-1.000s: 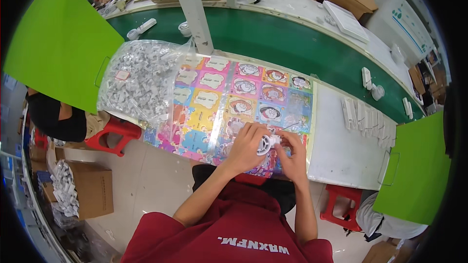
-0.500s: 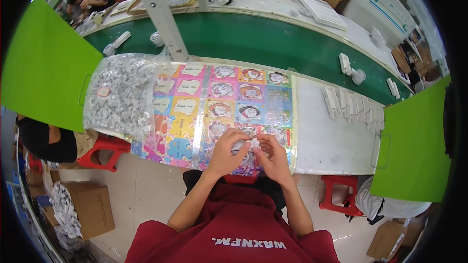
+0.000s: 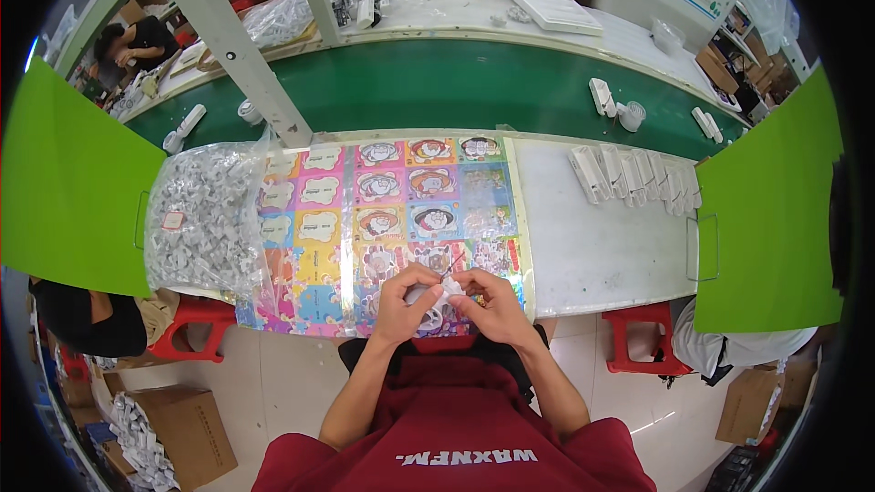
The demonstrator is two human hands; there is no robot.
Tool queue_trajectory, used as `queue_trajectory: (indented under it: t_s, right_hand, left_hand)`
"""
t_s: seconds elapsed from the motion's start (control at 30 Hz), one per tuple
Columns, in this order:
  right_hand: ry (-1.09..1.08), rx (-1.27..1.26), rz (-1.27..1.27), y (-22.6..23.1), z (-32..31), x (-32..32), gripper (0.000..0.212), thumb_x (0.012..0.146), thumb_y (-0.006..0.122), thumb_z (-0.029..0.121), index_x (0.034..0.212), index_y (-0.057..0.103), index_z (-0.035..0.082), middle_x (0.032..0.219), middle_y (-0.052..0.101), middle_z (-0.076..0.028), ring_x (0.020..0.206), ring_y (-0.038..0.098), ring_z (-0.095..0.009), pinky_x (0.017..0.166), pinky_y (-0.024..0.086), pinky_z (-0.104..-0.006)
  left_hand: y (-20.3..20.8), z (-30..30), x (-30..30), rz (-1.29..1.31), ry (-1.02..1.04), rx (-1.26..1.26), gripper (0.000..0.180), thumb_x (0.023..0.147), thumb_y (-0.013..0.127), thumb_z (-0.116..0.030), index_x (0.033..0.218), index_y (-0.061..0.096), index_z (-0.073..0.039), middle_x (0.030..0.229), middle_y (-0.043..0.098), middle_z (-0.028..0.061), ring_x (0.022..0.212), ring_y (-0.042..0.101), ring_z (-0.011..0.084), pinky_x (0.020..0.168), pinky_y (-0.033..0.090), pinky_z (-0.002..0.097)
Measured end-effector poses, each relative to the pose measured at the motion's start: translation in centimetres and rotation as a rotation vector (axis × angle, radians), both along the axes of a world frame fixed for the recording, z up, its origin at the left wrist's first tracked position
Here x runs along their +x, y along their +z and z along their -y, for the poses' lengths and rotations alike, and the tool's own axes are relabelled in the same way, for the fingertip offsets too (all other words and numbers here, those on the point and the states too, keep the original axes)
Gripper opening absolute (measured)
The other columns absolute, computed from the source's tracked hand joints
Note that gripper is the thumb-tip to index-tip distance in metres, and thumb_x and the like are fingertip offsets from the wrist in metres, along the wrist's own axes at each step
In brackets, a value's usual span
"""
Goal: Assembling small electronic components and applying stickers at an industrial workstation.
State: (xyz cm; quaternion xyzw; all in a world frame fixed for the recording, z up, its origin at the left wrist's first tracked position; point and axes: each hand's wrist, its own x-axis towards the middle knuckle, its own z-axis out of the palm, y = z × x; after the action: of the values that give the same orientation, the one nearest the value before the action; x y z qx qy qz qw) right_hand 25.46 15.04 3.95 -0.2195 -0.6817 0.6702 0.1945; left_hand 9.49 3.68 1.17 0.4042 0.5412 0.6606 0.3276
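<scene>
Near the front edge of the work table, my left hand (image 3: 407, 302) and my right hand (image 3: 493, 304) face each other, fingers bent and pinching. Between them they hold a small white plastic part (image 3: 437, 312) with a ring-like shape, partly hidden by the fingers. A thin dark wire (image 3: 447, 268) sticks up from between the fingertips. Beneath the hands lies a colourful printed sheet (image 3: 320, 225) with cartoon pictures, covered in clear film and tape.
A clear bag of small white parts (image 3: 205, 237) lies at left. White elongated housings (image 3: 629, 175) stand in a row at right. Green panels (image 3: 775, 210) flank the table. Beyond runs a green conveyor (image 3: 456, 82) carrying white fan parts (image 3: 631, 115); a metal post (image 3: 232, 46) rises before it.
The whole view has shifted, with the table appearing further left and the belt lower. Both hands still grip the white part, now slightly closer together, and the wire points more upright.
</scene>
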Motion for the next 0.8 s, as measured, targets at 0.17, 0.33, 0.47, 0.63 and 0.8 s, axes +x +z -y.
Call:
queue_trajectory:
  t_s: [0.17, 0.33, 0.47, 0.63, 0.8]
  right_hand:
    - [-0.241, 0.390, 0.178, 2.2, -5.4, 1.3, 0.027, 0.086, 0.077, 0.014, 0.110, 0.072, 0.001, 0.101, 0.072, -0.011, 0.091, 0.067, -0.021, 0.082, 0.053, -0.0350]
    - [-1.098, 1.124, 0.372, -2.0, -16.6, 6.0, 0.028, 0.090, 0.071, 0.015, 0.115, 0.067, 0.003, 0.117, 0.060, -0.017, 0.105, 0.059, -0.032, 0.091, 0.049, -0.0411]
    - [-0.990, 1.001, 0.592, -3.7, -18.9, 6.8, 0.022, 0.091, 0.069, 0.010, 0.110, 0.065, 0.001, 0.118, 0.057, -0.017, 0.107, 0.059, -0.036, 0.092, 0.049, -0.0430]
    - [-0.895, 0.860, 0.476, -2.7, -16.4, 4.8, 0.020, 0.093, 0.066, 0.009, 0.109, 0.065, -0.004, 0.106, 0.059, -0.017, 0.090, 0.062, -0.033, 0.083, 0.051, -0.0408]
    - [-0.657, 0.935, 0.207, -1.4, -9.5, 0.4, 0.018, 0.089, 0.069, 0.007, 0.104, 0.065, -0.002, 0.098, 0.062, -0.015, 0.084, 0.061, -0.033, 0.079, 0.048, -0.0403]
  left_hand:
    - [-0.8, 0.3, 1.0, 0.218, 0.026, -0.048, 0.008, 0.092, 0.065, -0.003, 0.096, 0.067, 0.004, 0.099, 0.066, 0.0068, 0.090, 0.060, 0.0113, 0.080, 0.047, 0.0269]
    - [-1.0, -0.6, 1.6, 0.175, 0.052, -0.011, 0.010, 0.094, 0.065, -0.004, 0.098, 0.067, 0.004, 0.101, 0.066, 0.0051, 0.088, 0.060, 0.0092, 0.079, 0.047, 0.0255]
    - [-1.4, -0.5, 1.2, 0.172, 0.038, -0.025, 0.010, 0.094, 0.067, -0.005, 0.099, 0.067, 0.004, 0.101, 0.067, 0.0051, 0.091, 0.061, 0.0098, 0.083, 0.048, 0.0257]
    - [-1.4, -0.4, 1.4, 0.276, 0.056, 0.013, 0.010, 0.094, 0.068, -0.005, 0.100, 0.067, 0.004, 0.098, 0.067, 0.0047, 0.092, 0.062, 0.0101, 0.085, 0.049, 0.0259]
    - [-1.3, 0.2, 0.9, 0.460, 0.048, -0.003, 0.008, 0.094, 0.067, -0.004, 0.097, 0.067, 0.002, 0.095, 0.066, 0.0015, 0.087, 0.061, 0.0076, 0.077, 0.048, 0.0241]
